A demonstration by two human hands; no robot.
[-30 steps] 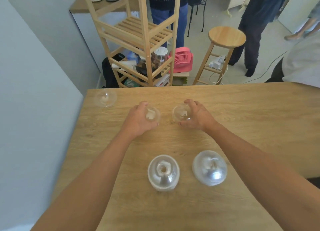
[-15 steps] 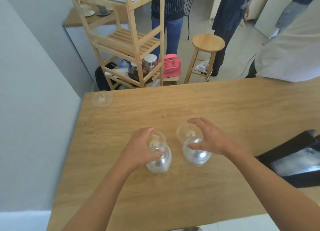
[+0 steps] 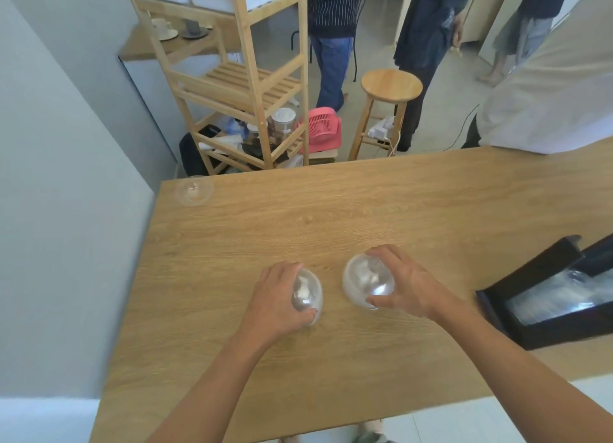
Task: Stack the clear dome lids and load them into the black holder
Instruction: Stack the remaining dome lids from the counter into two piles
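Observation:
Two stacks of clear dome lids stand on the wooden table (image 3: 365, 210). My left hand (image 3: 275, 300) wraps around the left stack (image 3: 308, 296) from its left side. My right hand (image 3: 404, 286) grips the right stack (image 3: 365, 283), thumb at its near rim and fingers over the far side. A single clear dome lid (image 3: 193, 190) lies at the table's far left corner. The black holder (image 3: 544, 296) lies at the right edge of the table, with clear lids showing inside it.
Beyond the table's far edge stand a wooden shelf rack (image 3: 245, 87), a pink fan (image 3: 320, 129) and a round wooden stool (image 3: 389, 87). Several people stand behind; one in a white shirt (image 3: 550, 87) is close to the far right corner. A grey wall runs along the left.
Both hands carried a dome lid from the table's middle towards me and set each one down over a nearer lid. The view shifted, bringing the black holder into sight.

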